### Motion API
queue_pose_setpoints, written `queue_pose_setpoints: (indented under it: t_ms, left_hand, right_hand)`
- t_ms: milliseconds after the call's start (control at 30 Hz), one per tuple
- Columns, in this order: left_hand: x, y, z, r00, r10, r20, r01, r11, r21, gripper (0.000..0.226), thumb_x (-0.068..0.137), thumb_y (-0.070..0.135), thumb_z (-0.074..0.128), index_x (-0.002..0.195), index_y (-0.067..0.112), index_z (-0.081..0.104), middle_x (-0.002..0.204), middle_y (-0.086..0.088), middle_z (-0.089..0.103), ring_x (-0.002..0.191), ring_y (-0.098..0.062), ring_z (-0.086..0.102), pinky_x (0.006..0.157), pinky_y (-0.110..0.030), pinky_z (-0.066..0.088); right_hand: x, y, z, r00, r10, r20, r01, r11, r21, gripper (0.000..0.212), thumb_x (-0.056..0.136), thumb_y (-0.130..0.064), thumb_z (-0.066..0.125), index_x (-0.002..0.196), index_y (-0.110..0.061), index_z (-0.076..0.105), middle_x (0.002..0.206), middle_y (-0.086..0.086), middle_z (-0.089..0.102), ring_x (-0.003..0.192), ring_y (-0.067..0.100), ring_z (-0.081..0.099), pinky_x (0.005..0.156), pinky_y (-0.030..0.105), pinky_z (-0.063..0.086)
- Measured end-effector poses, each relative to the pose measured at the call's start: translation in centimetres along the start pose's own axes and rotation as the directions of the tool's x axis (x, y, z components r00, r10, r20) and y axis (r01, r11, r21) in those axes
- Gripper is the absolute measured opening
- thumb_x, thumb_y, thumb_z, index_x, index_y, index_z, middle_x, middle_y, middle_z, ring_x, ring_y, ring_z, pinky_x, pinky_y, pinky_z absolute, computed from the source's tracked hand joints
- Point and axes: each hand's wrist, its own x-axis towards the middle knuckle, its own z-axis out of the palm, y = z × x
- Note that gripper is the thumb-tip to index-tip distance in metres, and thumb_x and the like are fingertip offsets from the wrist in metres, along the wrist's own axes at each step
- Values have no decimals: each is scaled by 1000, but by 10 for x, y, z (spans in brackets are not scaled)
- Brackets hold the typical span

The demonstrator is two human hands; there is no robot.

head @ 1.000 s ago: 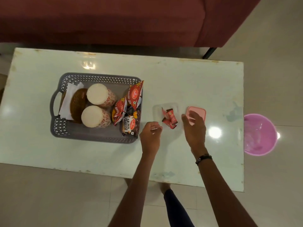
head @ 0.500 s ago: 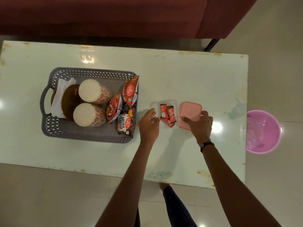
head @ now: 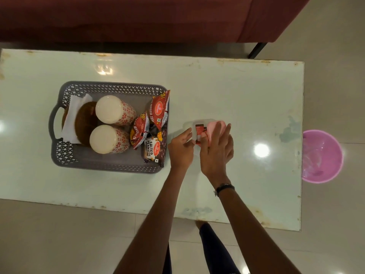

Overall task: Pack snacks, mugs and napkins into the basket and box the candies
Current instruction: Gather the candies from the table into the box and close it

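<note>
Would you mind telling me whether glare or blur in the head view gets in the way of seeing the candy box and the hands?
Head view: a bright glare spot sits on the glossy table, to the right of the right hand, clear of the candy box; a fainter reflection lies beyond the basket; the left hand is fairly sharp; the table edges bow slightly, wide-angle distortion.

A pale green, glossy surface fills the middle of the view, its edges chipped and rust-stained and its top carrying bright round reflections of overhead light. Beyond its far edge stands a dark red sofa with a thin black leg showing at its right end. The floor is laid with large beige tiles, shiny enough to mirror the lamps, and a pink plastic bin sits on it just beside the right end of the surface.
</note>
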Motion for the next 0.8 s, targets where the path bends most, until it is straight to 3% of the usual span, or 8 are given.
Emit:
queue_pose_setpoints:
  t_ms: [133, 300, 467, 600, 667, 733, 800]
  left_hand:
    - [2, -5, -1, 1000, -4, 4, 4, 1000, -6, 39, 84, 5, 64, 123, 10, 59, 120, -10, 67, 107, -21, 65, 89, -44, 55]
    - [4, -7, -4, 998, -42, 38, 43, 998, -40, 41, 86, 1, 59, 126, 7, 56, 126, -11, 63, 114, -22, 62, 97, -41, 51]
    - [1, -5, -6, 983, -151, 100, 168, 966, -194, 37, 91, 12, 56, 128, 9, 55, 126, -7, 62, 109, -18, 62, 90, -38, 55]
    - [4, -6, -2, 983, -146, 107, 165, 967, -196, 38, 85, 16, 65, 122, 12, 61, 115, -6, 69, 101, -18, 67, 88, -43, 56]
    - [4, -4, 2, 988, -121, 96, 133, 982, -136, 37, 82, 12, 68, 118, 14, 64, 111, -5, 71, 98, -20, 68, 87, -44, 56]
    - [5, -2, 8, 992, -97, 85, 104, 991, -86, 36, 80, 9, 68, 116, 13, 65, 111, -8, 71, 97, -23, 68, 87, -46, 56]
    - [4, 0, 13, 990, -106, 89, 113, 990, -81, 38, 79, 7, 68, 116, 12, 65, 111, -11, 70, 96, -26, 67, 87, -47, 55]
  right_hand:
    - [4, -3, 2, 998, -17, -60, 9, 992, -129, 63, 96, -52, 19, 149, -19, 8, 159, 11, -4, 133, 35, 23, 100, 56, 27]
    - [5, -9, 11, 993, -72, -98, 44, 962, -269, 72, 92, -61, 21, 149, -17, 11, 160, 10, 0, 126, 33, 32, 96, 49, 33]
    - [1, -4, 15, 985, -114, -131, 76, 962, -264, 64, 97, -51, 22, 149, -17, 14, 159, 12, 5, 131, 35, 33, 100, 48, 35]
    - [0, 3, 15, 982, -164, -93, 138, 961, -240, 60, 99, -42, 31, 149, -14, 15, 158, 16, 6, 136, 37, 29, 102, 47, 38]
    - [-1, 8, 9, 974, -207, -88, 191, 967, -168, 61, 98, -38, 38, 149, -11, 18, 157, 19, 12, 135, 38, 30, 101, 47, 40]
    - [1, 16, -3, 963, -225, -148, 241, 965, 102, 53, 98, -29, 40, 145, -8, 26, 150, 16, 31, 127, 31, 42, 98, 41, 45]
    - [2, 26, -19, 986, -41, -165, 111, 888, 446, 48, 98, -21, 45, 143, -10, 32, 140, 11, 47, 118, 19, 51, 92, 23, 50]
